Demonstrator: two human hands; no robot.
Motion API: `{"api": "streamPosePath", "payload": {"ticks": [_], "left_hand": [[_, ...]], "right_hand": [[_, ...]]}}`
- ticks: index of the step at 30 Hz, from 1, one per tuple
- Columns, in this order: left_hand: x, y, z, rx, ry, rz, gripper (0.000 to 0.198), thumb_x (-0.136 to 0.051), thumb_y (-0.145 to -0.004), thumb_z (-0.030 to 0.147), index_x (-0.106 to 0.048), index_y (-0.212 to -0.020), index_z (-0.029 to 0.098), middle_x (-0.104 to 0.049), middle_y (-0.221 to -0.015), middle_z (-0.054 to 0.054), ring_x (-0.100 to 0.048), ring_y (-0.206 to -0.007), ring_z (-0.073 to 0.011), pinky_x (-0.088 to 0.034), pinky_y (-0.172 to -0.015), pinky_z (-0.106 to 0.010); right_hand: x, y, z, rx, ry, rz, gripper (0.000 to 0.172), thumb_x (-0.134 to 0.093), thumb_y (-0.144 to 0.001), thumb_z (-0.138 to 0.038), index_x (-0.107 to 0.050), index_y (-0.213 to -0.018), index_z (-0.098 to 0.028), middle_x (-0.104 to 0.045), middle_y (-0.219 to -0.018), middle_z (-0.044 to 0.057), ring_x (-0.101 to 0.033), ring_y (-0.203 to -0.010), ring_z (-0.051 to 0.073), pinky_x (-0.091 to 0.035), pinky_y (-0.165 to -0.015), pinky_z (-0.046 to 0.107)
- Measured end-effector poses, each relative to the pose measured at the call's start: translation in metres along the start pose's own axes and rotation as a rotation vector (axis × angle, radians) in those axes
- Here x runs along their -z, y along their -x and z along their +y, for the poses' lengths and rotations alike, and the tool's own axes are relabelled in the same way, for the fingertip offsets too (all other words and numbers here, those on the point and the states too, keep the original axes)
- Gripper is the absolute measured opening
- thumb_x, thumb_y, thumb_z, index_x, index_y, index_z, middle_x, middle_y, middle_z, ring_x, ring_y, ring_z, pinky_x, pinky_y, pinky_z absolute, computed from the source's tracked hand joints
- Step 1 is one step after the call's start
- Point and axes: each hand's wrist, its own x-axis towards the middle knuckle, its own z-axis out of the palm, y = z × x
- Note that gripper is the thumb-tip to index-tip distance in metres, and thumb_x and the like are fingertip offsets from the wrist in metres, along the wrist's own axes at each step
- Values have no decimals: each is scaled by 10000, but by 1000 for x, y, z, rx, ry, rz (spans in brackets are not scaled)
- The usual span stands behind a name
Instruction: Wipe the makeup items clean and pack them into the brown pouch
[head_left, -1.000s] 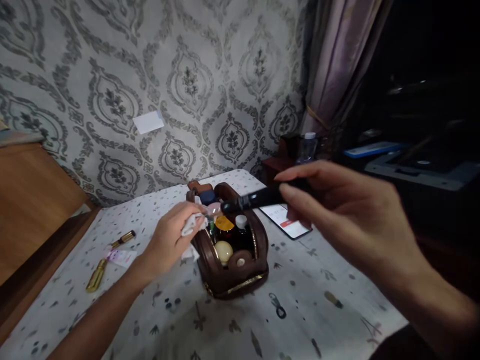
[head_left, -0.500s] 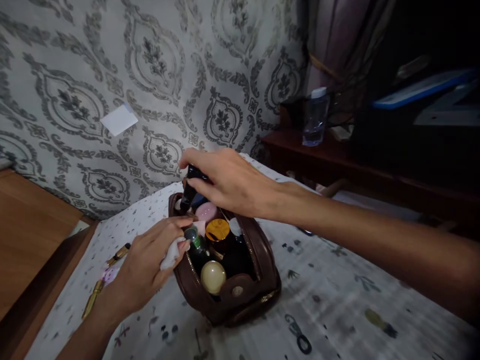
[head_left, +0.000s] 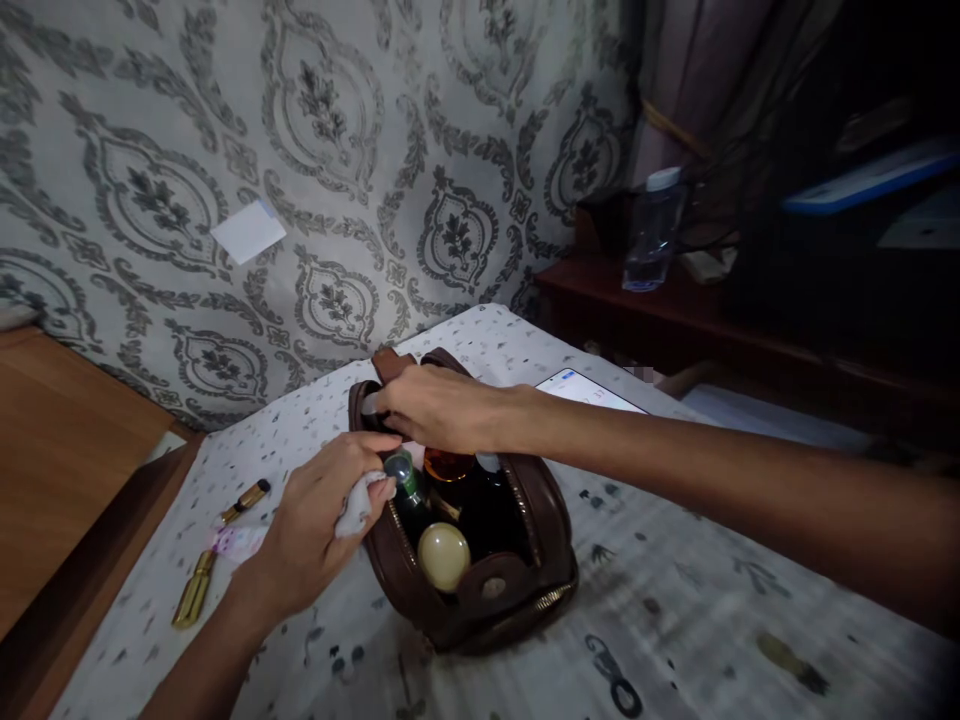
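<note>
The brown bag [head_left: 517, 615] stands on the patterned cloth [head_left: 660, 650], its zipped mouth spread open, which appears to give both hands access from above.

The left hand [head_left: 315, 515] grips a crumpled white tissue [head_left: 358, 505] between thumb and curled fingers. It sits at the bag's left rim, index finger extended over the opening; this position probably also serves to steady that side, although firm contact cannot be confirmed.

The right hand [head_left: 446, 408] reaches across from the right into the far end of the bag. Its fingertips are hidden, so whether it grips anything cannot be told.

Inside, the cream-topped container [head_left: 444, 557] occupies the near end, and the clear-topped bottle [head_left: 405, 475] stands along the left wall. The bag walls presumably support such items on end. Two gold tubes [head_left: 193, 590] lie on the cloth to the left, apart from the bag and clear of both hands.
</note>
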Motion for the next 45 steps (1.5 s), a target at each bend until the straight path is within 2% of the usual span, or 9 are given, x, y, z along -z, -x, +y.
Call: {"api": "streamPosePath", "payload": {"ticks": [8,13,16,21,25,28,34,39,45], "left_hand": [[-4,2,-2,15,34,23,92,-496,-951,138,-553,-1003,187,-686,-1046,-79,-654,-1011,-149,-523,-827,-244],[-5,5,1,49,45,82,60,-482,-962,167,-521,-932,200,-692,-1038,-73,-654,-1057,-171,-520,-830,-265],[-4,14,2,118,57,185,74,-473,-963,167,-511,-910,201,-657,-1189,-103,-635,-1106,-181,-508,-867,-293],[0,44,-5,228,100,309,99,-456,-972,188,-543,-925,196,-638,-1195,-100,-611,-1133,-185,-490,-912,-314],[0,78,-15,344,112,258,149,-443,-983,254,-569,-940,186,-663,-1115,-96,-635,-1063,-188,-504,-875,-306],[2,108,-24,452,109,160,210,-431,-982,322,-591,-939,194,-687,-971,-72,-665,-924,-198,-527,-789,-306],[12,176,-54,702,27,111,254,-438,-941,372,-583,-788,230,-643,-736,-18,-620,-705,-189,-498,-662,-294],[26,214,-92,907,-56,215,282,-414,-931,423,-569,-893,191,-641,-793,-17,-602,-762,-185,-471,-698,-274],[42,235,-152,1050,-158,191,271,-398,-922,375,-578,-970,177,-666,-902,-46,-594,-849,-200,-452,-759,-278]], "right_hand": [[6,-12,-5,-96,16,-205,270,-471,-916,-161,-731,-940,-89,-705,-872,133,-619,-746,182,-340,-576,270],[2,-11,-5,-109,65,-191,239,-506,-906,-192,-723,-931,-94,-682,-820,120,-621,-722,189,-346,-582,273],[1,-8,-7,-119,74,-106,230,-519,-912,-230,-719,-915,-117,-678,-829,104,-614,-730,182,-334,-584,268],[4,-8,-12,-127,47,-7,179,-548,-831,-111,-697,-747,-165,-634,-714,25,-550,-668,130,-329,-607,238],[9,-8,-12,-122,31,-35,177,-570,-812,-133,-689,-684,-162,-584,-605,-3,-484,-571,115,-302,-560,242],[11,-1,-15,-115,-18,98,174,-566,-853,-212,-720,-785,-166,-632,-640,1,-524,-581,128,-328,-569,248],[-3,29,-57,37,-148,550,179,-537,-913,-294,-704,-893,-233,-710,-768,27,-602,-598,173,-415,-551,289],[-20,44,-110,264,-242,511,166,-525,-942,-251,-689,-950,-265,-721,-827,35,-675,-704,198,-513,-614,318],[-9,48,-147,253,-359,608,138,-591,-922,-218,-683,-979,-304,-745,-831,6,-706,-742,185,-558,-673,313]]}}
